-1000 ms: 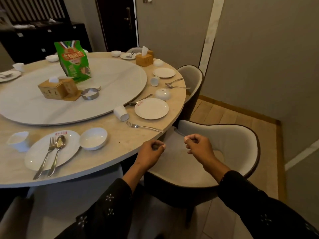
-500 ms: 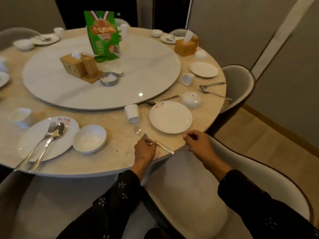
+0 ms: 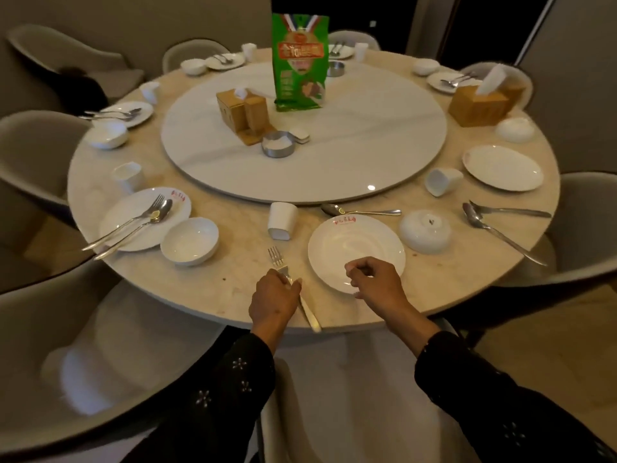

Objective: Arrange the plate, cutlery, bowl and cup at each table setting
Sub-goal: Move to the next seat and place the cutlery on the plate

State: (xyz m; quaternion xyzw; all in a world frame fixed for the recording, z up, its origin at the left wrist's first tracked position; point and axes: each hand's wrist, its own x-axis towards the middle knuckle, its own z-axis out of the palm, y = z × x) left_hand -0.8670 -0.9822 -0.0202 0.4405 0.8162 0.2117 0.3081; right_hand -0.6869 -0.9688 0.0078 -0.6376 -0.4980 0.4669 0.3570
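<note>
A white plate (image 3: pixel 354 248) with a red mark lies at the near table edge. My left hand (image 3: pixel 273 297) grips the handle of a fork (image 3: pixel 276 257) lying left of that plate. My right hand (image 3: pixel 375 279) hovers with curled fingers over the plate's near rim; I cannot tell if it touches. A spoon (image 3: pixel 360 211) lies just beyond the plate. An upside-down cup (image 3: pixel 281 220) stands to its upper left, and an upturned bowl (image 3: pixel 425 230) sits on its right.
The round table (image 3: pixel 233 285) carries a big turntable (image 3: pixel 334 162) with a green bag (image 3: pixel 298 61), tissue boxes and a metal dish. A laid setting (image 3: pixel 143 217) with bowl sits left; a tipped cup (image 3: pixel 442 181), plate, fork and spoon lie right. Chairs ring the table.
The view swung toward the table's middle as I came closer. My left hand went from empty onto the fork handle; my right hand moved from the chair to above the plate's near rim.
</note>
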